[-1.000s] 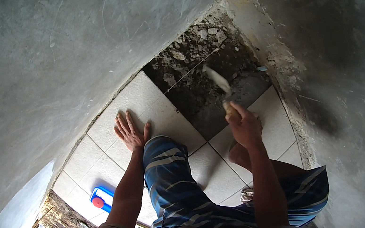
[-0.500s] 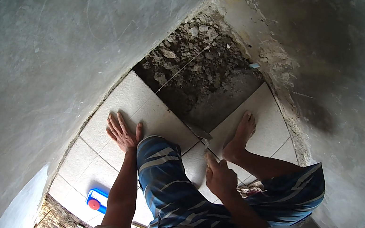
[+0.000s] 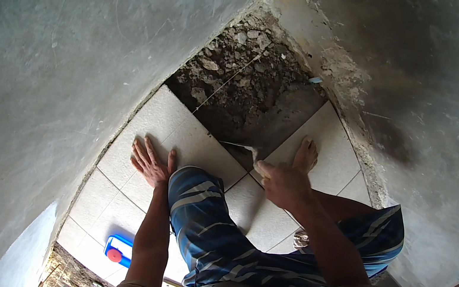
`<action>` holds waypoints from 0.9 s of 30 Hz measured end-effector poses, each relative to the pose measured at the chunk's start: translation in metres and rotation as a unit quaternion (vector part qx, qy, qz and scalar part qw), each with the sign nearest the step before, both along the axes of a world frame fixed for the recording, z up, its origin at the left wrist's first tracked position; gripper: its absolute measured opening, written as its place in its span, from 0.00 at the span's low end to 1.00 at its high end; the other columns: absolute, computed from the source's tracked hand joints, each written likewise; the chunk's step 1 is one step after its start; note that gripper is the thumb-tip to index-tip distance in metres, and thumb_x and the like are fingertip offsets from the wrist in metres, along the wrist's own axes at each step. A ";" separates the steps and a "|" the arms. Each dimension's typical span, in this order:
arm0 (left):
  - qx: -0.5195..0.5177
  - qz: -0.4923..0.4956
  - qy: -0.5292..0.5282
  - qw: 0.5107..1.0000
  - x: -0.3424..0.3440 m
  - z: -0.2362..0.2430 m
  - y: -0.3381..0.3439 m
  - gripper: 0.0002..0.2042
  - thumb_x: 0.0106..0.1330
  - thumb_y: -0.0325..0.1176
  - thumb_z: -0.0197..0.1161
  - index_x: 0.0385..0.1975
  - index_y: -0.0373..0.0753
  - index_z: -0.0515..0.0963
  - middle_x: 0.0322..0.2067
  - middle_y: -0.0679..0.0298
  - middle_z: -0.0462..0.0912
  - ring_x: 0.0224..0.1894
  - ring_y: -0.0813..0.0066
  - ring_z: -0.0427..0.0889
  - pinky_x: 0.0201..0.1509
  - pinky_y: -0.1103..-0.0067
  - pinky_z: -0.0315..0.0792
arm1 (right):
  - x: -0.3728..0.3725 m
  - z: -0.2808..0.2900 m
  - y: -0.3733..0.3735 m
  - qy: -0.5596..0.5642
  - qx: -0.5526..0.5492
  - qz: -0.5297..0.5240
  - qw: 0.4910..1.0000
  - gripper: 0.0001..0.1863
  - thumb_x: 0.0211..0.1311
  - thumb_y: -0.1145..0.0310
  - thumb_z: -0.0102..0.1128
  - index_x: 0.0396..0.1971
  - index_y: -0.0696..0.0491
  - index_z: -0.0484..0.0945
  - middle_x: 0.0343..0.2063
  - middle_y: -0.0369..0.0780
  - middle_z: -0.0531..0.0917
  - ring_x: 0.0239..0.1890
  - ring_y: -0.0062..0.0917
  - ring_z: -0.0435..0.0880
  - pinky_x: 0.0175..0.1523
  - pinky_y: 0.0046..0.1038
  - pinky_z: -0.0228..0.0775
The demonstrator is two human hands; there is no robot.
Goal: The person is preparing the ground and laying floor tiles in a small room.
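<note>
Landmark: a dark bed of rubble, soil and grey mortar [image 3: 243, 94], diamond-shaped, in the corner where two walls meet; every place below is told from it.
Your right hand: your bare right hand [image 3: 280, 183], at the bed's corner nearest you, is closed around the handle of the trowel.
Trowel: the small trowel with a thin grey metal blade [image 3: 251, 149] is over the bed's near corner, its blade pointing left and seen almost edge-on; whether it touches the mortar you cannot tell from this view.
Your left hand: your bare left hand [image 3: 149, 165] lies palm down with fingers spread apart, left of the bed and nearer you, on the tiles.
Tiles: the pale, square, rough-faced floor tiles [image 3: 183, 130] border the bed's two near sides.
String: a thin, pale, taut string [image 3: 227, 84] crosses the bed's left part.
Your foot: your bare foot [image 3: 305, 155] rests on a tile just right of the bed's near corner.
Blue tool: a blue rectangular frame with a round red knob [image 3: 114, 255] lies well apart from the bed, to its left and nearer you, beside your left forearm.
Walls: a smooth grey plaster wall [image 3: 70, 88] rises left of the bed; another, with a crumbling base [image 3: 343, 71], rises right.
</note>
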State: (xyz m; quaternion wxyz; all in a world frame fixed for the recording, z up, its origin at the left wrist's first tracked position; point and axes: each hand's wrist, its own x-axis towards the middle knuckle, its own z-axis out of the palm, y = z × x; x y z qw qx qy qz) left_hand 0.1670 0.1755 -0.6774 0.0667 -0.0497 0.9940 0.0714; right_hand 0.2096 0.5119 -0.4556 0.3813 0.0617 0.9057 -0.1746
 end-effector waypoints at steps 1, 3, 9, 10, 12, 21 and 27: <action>0.005 -0.003 0.010 1.000 -0.001 0.000 0.001 0.49 0.62 0.69 0.56 0.79 0.50 0.45 0.79 0.52 0.40 0.80 0.53 0.36 0.80 0.53 0.29 | -0.001 0.008 0.009 -0.001 0.002 0.002 1.000 0.23 0.63 0.64 0.60 0.59 0.46 0.75 0.40 0.54 0.84 0.36 0.47 0.87 0.41 0.44 0.80; 0.013 -0.008 0.019 1.000 -0.001 -0.001 0.000 0.49 0.62 0.69 0.56 0.79 0.50 0.45 0.79 0.53 0.40 0.80 0.54 0.36 0.80 0.53 0.29 | -0.002 0.028 0.024 0.177 0.140 0.083 0.971 0.24 0.64 0.64 0.59 0.61 0.48 0.74 0.53 0.61 0.77 0.38 0.48 0.88 0.46 0.44 0.82; -0.018 0.001 0.002 1.000 0.005 0.003 -0.013 0.49 0.63 0.68 0.54 0.79 0.49 0.45 0.79 0.54 0.40 0.81 0.56 0.35 0.80 0.54 0.28 | 0.025 0.056 0.017 -0.091 0.043 -0.112 0.989 0.28 0.60 0.68 0.59 0.63 0.44 0.73 0.60 0.71 0.66 0.59 0.59 0.75 0.59 0.50 0.74; -0.011 0.003 0.006 1.000 0.001 0.003 -0.004 0.49 0.63 0.68 0.54 0.79 0.49 0.45 0.79 0.54 0.40 0.81 0.56 0.35 0.80 0.54 0.28 | 0.041 0.025 0.020 -0.087 0.050 -0.111 0.989 0.28 0.60 0.68 0.59 0.63 0.44 0.73 0.60 0.71 0.66 0.59 0.59 0.75 0.59 0.50 0.74; 0.004 -0.005 0.015 1.000 -0.002 0.003 0.006 0.49 0.63 0.68 0.54 0.79 0.49 0.45 0.79 0.54 0.40 0.81 0.56 0.36 0.80 0.55 0.28 | 0.070 -0.053 0.028 0.303 0.083 -0.110 0.943 0.31 0.63 0.63 0.59 0.67 0.49 0.68 0.72 0.66 0.46 0.76 0.59 0.43 0.71 0.61 0.51; 0.003 0.008 -0.009 1.000 -0.002 0.010 -0.004 0.50 0.61 0.70 0.53 0.78 0.48 0.47 0.79 0.53 0.40 0.80 0.55 0.36 0.80 0.54 0.27 | -0.057 -0.018 0.050 -0.007 0.062 -0.086 0.994 0.22 0.57 0.62 0.66 0.54 0.39 0.83 0.49 0.47 0.84 0.58 0.44 0.80 0.63 0.46 0.68; 0.008 0.008 -0.016 1.000 -0.001 0.010 0.000 0.50 0.61 0.70 0.54 0.78 0.48 0.46 0.79 0.53 0.40 0.81 0.55 0.36 0.80 0.54 0.27 | -0.082 0.030 0.076 0.054 0.058 -0.065 0.995 0.22 0.59 0.59 0.65 0.55 0.43 0.82 0.45 0.45 0.87 0.47 0.41 0.86 0.53 0.39 0.78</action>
